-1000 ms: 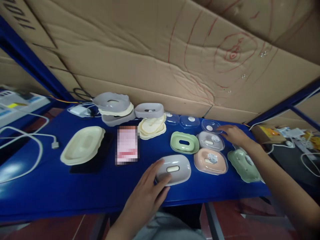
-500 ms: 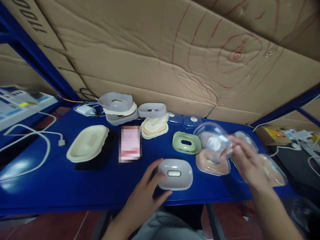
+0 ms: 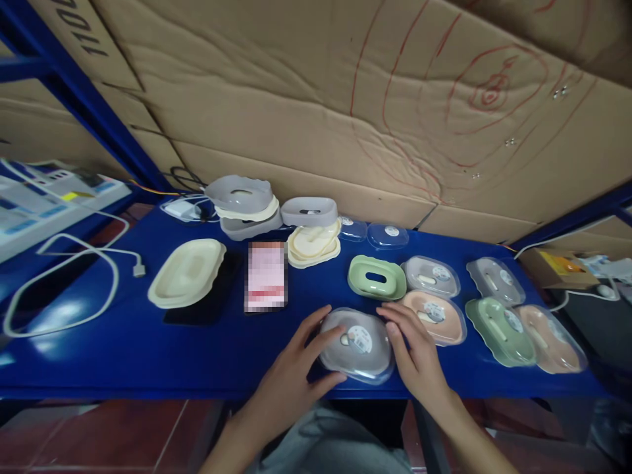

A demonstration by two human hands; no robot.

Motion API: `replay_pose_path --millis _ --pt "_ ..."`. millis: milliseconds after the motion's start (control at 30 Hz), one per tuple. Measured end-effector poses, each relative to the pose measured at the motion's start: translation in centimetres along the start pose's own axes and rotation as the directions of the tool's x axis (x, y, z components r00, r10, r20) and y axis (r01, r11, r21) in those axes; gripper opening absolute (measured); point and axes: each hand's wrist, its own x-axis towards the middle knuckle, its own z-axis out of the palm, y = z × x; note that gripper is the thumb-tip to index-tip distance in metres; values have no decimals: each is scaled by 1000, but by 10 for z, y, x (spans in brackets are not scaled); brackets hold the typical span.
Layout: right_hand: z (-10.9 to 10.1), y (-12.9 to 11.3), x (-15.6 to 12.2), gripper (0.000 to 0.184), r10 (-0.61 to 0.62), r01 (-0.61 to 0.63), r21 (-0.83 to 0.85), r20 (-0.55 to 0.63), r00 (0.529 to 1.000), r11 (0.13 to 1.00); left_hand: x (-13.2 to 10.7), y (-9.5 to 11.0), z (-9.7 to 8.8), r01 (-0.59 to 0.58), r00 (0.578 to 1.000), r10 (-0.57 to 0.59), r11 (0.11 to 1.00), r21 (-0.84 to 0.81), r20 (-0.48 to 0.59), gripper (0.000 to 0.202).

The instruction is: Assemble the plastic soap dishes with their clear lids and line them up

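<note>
A grey soap dish [image 3: 332, 349] stands near the table's front edge under a clear plastic lid [image 3: 378, 362] with a round white sticker. The lid sits slightly askew over it. My left hand [image 3: 296, 362] grips the left side, thumb at the front and a finger over the lid. From the right, my right hand [image 3: 412, 349] holds the lid's edge with its fingers together. Close by are an uncovered green soap dish [image 3: 356, 284] and a peach soap dish [image 3: 451, 319] with a clear lid; a lidded grey dish [image 3: 432, 276] lies behind the peach one.
Lidded grey, green [image 3: 501, 339] and peach dishes lie at the right. Stacked grey and cream dishes [image 3: 241, 197] stand at the back, near loose clear lids [image 3: 388, 236]. Left are a cream tray [image 3: 187, 273], a phone [image 3: 266, 276] and a white cable [image 3: 116, 283]. Cardboard [image 3: 276, 99] walls the back.
My right hand has brought the clear lid left and down from above the peach dish onto the grey soap dish. My left hand stays at the grey dish. The view has shifted slightly.
</note>
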Motion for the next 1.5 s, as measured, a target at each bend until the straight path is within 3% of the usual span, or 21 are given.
replay_pose_path --millis 100,233,333,433,567,733,867,1067,1333,1433,1500 --pt "2 -3 -10 43 -158 172 -108 130 979 979 0 2 -1 0 1000 0 1000 3 -5 75" --pt "2 -7 -16 70 -327 425 -203 387 862 882 1 2 -2 9 1000 -10 1000 15 15 75" --pt "-1 -7 -12 67 -368 511 -226 468 804 829 1 0 0 7 998 -10 999 49 56 72" --pt "-8 -5 -5 61 -370 525 -181 524 767 831 0 -2 1 12 995 -16 999 46 95 74" --pt "-13 1 3 58 -374 510 -123 541 754 851 0 -3 1 62 990 -63 998 6 128 86" --pt "-8 11 3 61 -421 579 -173 528 737 797 1 -2 1 98 981 -98 995 6 165 94" --pt "-4 18 -1 59 -455 618 -209 509 731 758 3 0 1 97 983 -94 995 -13 157 90" --pt "-5 23 -1 60 -478 595 -130 472 741 793 4 2 -3 86 986 -74 994 -73 153 83" --pt "-1 19 -7 68 -463 607 -218 470 751 764 2 -1 -1 73 988 -63 995 -63 144 83" --pt "-10 10 -10 68 -488 619 -246 432 759 746 0 -2 0 64 994 -58 996 -68 89 89" --pt "-29 5 -4 71 -496 602 -283 365 788 747 -1 -2 -1 71 997 -67 994 -82 50 93"
